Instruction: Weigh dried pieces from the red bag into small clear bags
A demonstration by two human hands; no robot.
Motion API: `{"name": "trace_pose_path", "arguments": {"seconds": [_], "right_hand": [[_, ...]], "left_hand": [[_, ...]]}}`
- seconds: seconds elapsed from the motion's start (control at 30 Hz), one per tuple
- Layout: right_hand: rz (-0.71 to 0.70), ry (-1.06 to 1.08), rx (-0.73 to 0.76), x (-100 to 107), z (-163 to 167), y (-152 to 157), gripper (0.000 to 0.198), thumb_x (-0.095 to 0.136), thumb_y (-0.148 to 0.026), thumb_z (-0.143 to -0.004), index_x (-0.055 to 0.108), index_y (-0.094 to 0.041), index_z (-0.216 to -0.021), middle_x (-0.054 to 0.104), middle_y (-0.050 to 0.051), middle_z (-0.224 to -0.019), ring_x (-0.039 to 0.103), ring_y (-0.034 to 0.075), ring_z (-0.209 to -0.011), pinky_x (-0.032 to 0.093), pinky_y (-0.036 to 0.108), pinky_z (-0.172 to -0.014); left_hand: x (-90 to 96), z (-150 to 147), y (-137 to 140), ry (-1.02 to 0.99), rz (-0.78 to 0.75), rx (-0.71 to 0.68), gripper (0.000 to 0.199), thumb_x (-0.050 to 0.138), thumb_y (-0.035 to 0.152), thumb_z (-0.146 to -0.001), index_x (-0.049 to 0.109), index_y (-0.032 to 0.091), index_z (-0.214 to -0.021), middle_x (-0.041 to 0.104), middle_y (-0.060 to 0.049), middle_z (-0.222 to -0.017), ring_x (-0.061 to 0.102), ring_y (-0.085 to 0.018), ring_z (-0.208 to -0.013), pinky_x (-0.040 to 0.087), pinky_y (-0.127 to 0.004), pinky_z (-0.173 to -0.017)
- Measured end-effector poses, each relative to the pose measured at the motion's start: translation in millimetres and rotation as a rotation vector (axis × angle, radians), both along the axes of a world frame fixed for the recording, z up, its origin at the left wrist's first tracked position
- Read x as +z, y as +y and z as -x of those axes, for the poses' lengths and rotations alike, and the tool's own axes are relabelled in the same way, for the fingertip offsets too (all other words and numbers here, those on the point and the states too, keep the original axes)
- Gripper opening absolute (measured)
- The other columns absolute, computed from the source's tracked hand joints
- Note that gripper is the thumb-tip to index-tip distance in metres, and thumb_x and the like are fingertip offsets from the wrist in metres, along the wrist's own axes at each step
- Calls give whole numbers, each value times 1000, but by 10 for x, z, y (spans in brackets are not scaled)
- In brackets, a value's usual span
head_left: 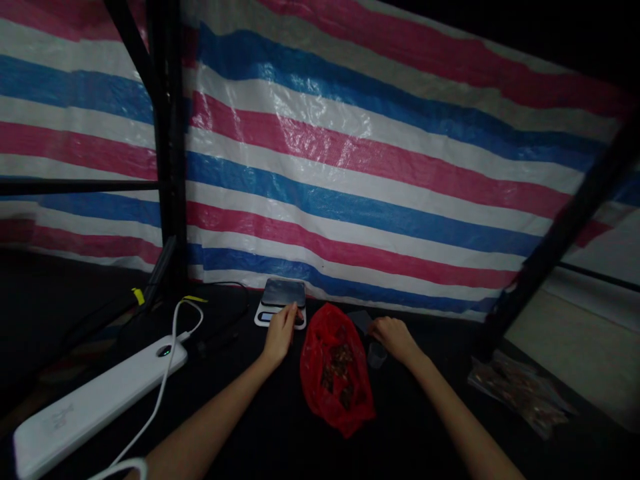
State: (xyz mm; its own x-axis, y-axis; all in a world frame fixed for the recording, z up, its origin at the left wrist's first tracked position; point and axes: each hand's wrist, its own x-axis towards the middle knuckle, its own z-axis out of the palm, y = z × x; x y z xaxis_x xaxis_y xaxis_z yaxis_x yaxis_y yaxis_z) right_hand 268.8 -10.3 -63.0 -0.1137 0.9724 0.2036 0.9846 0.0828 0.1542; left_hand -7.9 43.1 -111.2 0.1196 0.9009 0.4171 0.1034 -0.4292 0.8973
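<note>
Hands reached forward over a dark table, well apart from each other, with a red plastic bag lying between them. The left hand rested its fingertips on the front edge of a small kitchen scale, at the strip below the dark weighing plate; its fingers were loosely spread and gripped nothing. The scale stood at the back of the table, just in front of a striped tarpaulin in red, white and blue that hung as a wall.

The right hand lay curled, knuckles up, just beside a small clear cup that stood near the upper right side of the bag. Whether the fingers touched the cup, or held anything, could not be told in the dim light. The bag lay open, with dark brown lumps showing inside.

To the left, a long white power bank lay flat with a white cable plugged into it. At the far right edge, a clear packet of brownish contents lay on the table. Black metal posts stood in front of the tarpaulin.
</note>
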Motion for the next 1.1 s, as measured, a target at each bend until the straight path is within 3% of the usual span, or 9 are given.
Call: {"name": "trace_pose_path", "arguments": {"seconds": [0.07,0.17,0.2,0.27,0.37,0.43,0.7,0.93,1.1], "right_hand": [[-195,182,-68,148,33,-21,24,45,-29,-82,66,-20,-88,68,8,-86,63,22,-80,44,30,-66],[-700,871,-146,356,240,-51,37,47,-45,-78,62,-17,-94,68,10,-85,64,22,-71,47,30,-58],[-784,1087,-114,383,363,-60,39,49,-48,-75,62,-15,-94,68,10,-88,65,22,-69,47,30,-56],[-668,1299,-23,341,666,-77,37,58,-47,-67,63,-15,-85,68,9,-84,65,22,-66,49,29,-55],[-360,1302,55,110,1127,-98,25,59,-41,-67,63,-18,-76,68,6,-72,64,22,-64,50,30,-57],[-281,1311,94,-53,1336,-107,20,57,-37,-70,63,-19,-76,68,6,-75,65,21,-68,51,30,-60],[-308,1216,91,-251,1453,-112,16,50,-28,-75,63,-22,-81,68,4,-79,64,20,-74,50,34,-72],[-250,1459,244,-298,1421,-69,20,50,-28,-76,60,-18,-91,66,8,-92,63,20,-82,52,32,-74],[-317,1179,154,-236,1342,-101,15,50,-27,-77,62,-22,-85,67,4,-86,63,21,-80,49,32,-71]], "left_hand": [[32,16,-65,69,-65,68,38,26,45,-87,49,16,-78,43,5,-46,47,-12,-41,32,-22,-44],[55,14,-218,223,-205,103,24,32,39,-86,42,17,-89,54,1,-58,56,-15,-55,38,-25,-53],[54,1,-269,287,-261,92,22,33,38,-86,40,17,-91,55,1,-60,56,-16,-56,39,-25,-54],[39,-35,-344,400,-368,76,21,36,37,-85,38,18,-90,56,-1,-63,57,-17,-55,40,-26,-54],[2,-79,-360,482,-441,92,27,45,40,-81,38,17,-93,60,-4,-72,60,-18,-58,43,-27,-53],[-15,-82,-323,488,-430,83,32,51,39,-77,38,18,-98,63,-5,-78,62,-19,-62,45,-27,-54],[26,-24,-268,493,-434,76,14,42,28,-85,53,21,-90,64,-3,-82,62,-16,-77,47,-26,-67],[9,-15,-259,499,-491,49,21,38,23,-87,59,22,-92,65,-3,-91,60,-16,-82,46,-27,-74],[25,-14,-300,561,-466,127,21,41,30,-86,58,20,-81,65,-3,-75,60,-15,-68,44,-25,-63]]}}
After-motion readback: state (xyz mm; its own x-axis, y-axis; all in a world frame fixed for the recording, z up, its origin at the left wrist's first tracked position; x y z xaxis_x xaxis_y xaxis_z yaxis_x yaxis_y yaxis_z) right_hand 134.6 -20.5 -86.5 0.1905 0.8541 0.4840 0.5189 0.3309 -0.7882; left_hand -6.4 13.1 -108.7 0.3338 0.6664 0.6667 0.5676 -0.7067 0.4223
